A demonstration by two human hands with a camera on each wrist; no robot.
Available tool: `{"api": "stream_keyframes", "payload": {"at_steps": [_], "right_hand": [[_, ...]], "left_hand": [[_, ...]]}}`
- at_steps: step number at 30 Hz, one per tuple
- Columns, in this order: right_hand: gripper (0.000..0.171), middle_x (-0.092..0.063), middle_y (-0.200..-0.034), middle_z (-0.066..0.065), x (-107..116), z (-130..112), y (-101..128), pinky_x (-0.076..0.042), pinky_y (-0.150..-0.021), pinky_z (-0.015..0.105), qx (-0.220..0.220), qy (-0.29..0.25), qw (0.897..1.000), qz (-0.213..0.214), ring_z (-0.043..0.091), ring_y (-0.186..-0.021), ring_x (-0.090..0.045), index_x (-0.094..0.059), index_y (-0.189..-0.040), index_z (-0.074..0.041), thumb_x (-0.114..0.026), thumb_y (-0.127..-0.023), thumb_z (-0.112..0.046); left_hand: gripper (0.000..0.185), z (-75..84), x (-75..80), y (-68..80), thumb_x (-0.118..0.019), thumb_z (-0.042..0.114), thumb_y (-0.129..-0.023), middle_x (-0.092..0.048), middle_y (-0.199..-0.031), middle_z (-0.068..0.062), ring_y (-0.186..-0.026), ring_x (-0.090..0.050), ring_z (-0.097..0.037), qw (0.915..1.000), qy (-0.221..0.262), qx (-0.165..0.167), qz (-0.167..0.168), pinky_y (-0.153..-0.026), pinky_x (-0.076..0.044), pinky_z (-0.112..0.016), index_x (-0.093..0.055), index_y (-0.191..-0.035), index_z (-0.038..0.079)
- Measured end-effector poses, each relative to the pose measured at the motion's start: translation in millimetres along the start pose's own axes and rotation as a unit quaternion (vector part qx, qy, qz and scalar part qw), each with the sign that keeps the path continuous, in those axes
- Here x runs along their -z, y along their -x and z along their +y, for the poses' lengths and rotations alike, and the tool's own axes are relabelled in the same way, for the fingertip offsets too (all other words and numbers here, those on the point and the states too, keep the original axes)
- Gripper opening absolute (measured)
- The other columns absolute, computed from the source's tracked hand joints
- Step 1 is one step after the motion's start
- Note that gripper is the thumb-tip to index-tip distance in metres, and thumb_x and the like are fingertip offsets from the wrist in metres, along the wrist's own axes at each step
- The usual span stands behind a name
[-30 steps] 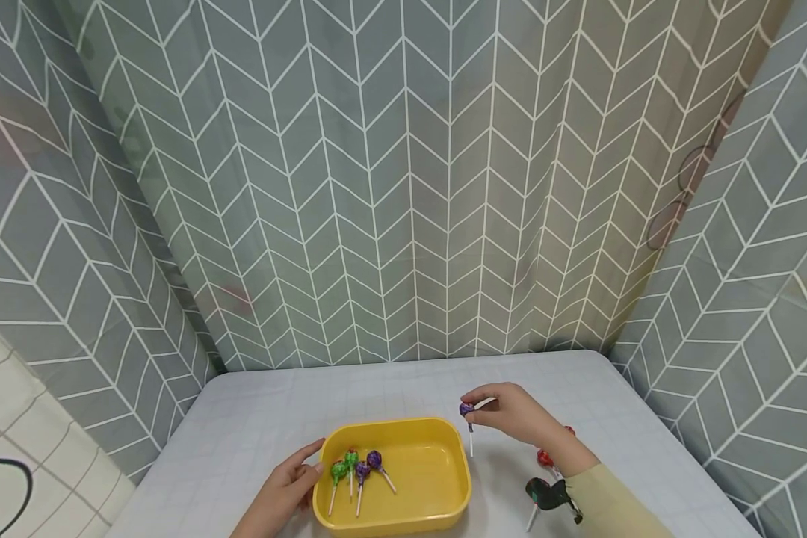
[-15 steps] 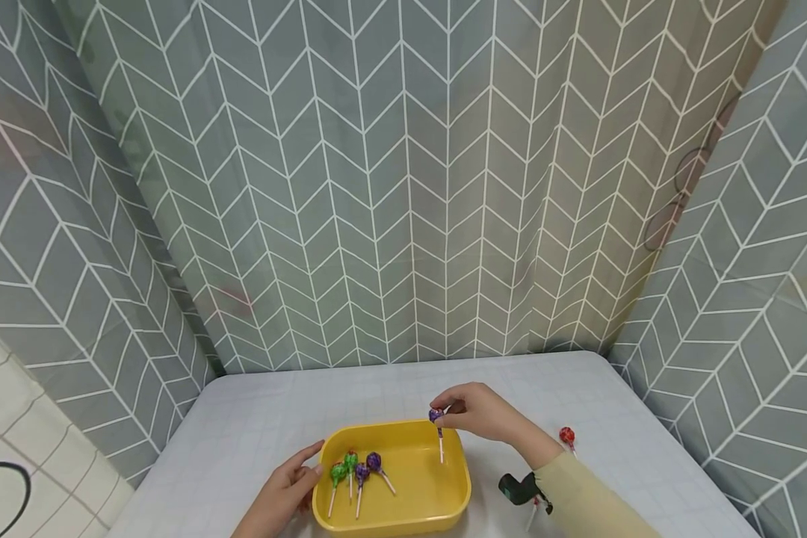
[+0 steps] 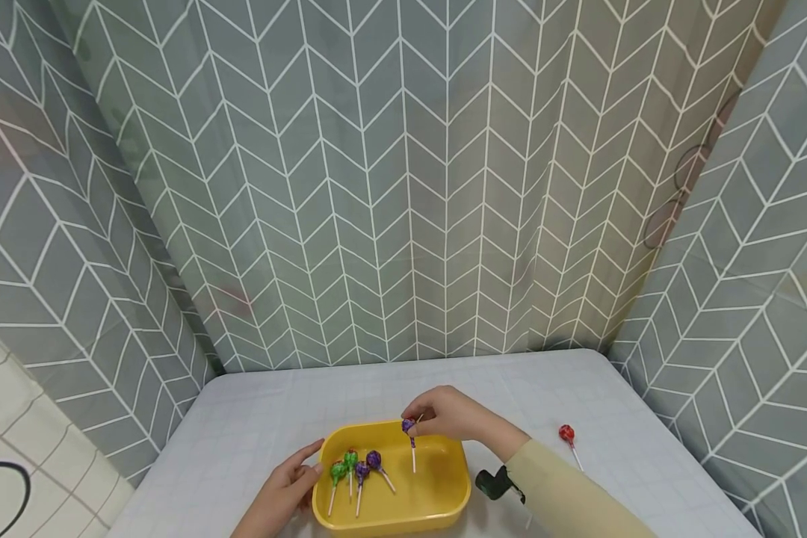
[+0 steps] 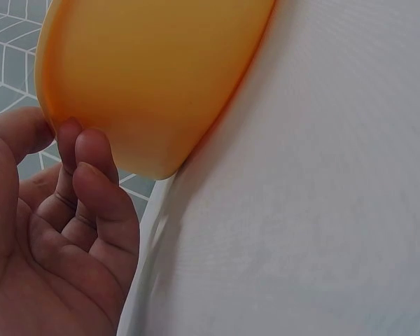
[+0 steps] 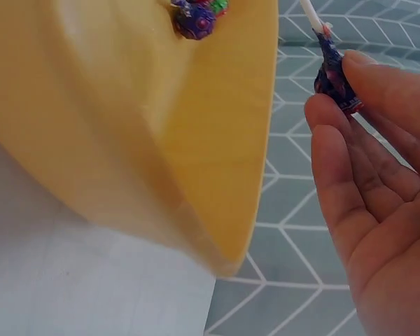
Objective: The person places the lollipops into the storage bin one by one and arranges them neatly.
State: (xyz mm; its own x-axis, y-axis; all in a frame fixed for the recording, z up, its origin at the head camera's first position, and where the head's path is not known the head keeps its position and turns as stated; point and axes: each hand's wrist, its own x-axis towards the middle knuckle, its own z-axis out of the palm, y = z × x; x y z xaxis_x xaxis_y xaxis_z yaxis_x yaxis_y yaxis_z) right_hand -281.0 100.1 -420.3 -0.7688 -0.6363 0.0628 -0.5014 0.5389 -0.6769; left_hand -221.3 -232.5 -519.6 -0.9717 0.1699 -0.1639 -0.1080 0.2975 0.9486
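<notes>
My right hand (image 3: 444,412) pinches a purple-wrapped lollipop (image 5: 334,78) by its candy end, between thumb and fingertips. In the head view its white stick points down over the yellow plastic tray (image 3: 437,489). Two green lollipops (image 3: 338,472) and two purple lollipops (image 3: 374,460) lie inside toward the tray's left side, sticks toward the person. At the left end, my left hand (image 3: 284,487) holds the tray by its rim, with fingertips against the outer wall (image 4: 154,84) in the left wrist view.
A red lollipop (image 3: 566,433) lies on the white tabletop (image 3: 269,403) to the right. The right wrist carries a black strapped device (image 3: 494,484); below it a white stick shows, partly hidden by the sleeve (image 3: 565,486). Patterned grey curtains (image 3: 390,187) surround the table.
My right hand has moved left with the purple lollipop, from beside the tray's right end to over its middle. The red lollipop has come out from behind the forearm. My left hand stays put.
</notes>
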Motion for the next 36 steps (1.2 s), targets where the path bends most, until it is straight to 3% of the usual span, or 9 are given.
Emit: {"api": "stream_keyframes", "payload": {"at_steps": [20, 36], "right_hand": [[0.012, -0.063, -0.084, -0.018, -17.3, -12.6, -20.8, -0.05, -0.074, 0.019, -0.003, 0.087, 0.995, -0.043, 0.0, -0.081, -0.06, -0.074, -0.097, -0.02, -0.079, -0.087, -0.019], [0.012, -0.065, -0.08, -0.015, -31.2, -17.2, -31.9, -0.049, -0.072, 0.017, -0.003, 0.131, 0.99, -0.057, -0.001, -0.075, -0.057, -0.077, -0.095, -0.016, -0.081, -0.084, -0.017]], "left_hand": [[0.076, 0.1, 0.8, -0.7, -0.06, 0.046, -0.097, -0.062, -0.079, -0.009, -0.067, -0.056, -0.022, 1.0, 0.005, -0.004, -0.005, -0.061, -0.051, -0.03, -0.034, -0.152, 0.001], [0.076, 0.6, 0.0, -0.3, -0.061, 0.046, -0.096, -0.062, -0.08, -0.01, -0.067, -0.056, -0.021, 1.0, 0.005, -0.004, -0.001, -0.061, -0.051, -0.03, -0.034, -0.151, 0.001]]}}
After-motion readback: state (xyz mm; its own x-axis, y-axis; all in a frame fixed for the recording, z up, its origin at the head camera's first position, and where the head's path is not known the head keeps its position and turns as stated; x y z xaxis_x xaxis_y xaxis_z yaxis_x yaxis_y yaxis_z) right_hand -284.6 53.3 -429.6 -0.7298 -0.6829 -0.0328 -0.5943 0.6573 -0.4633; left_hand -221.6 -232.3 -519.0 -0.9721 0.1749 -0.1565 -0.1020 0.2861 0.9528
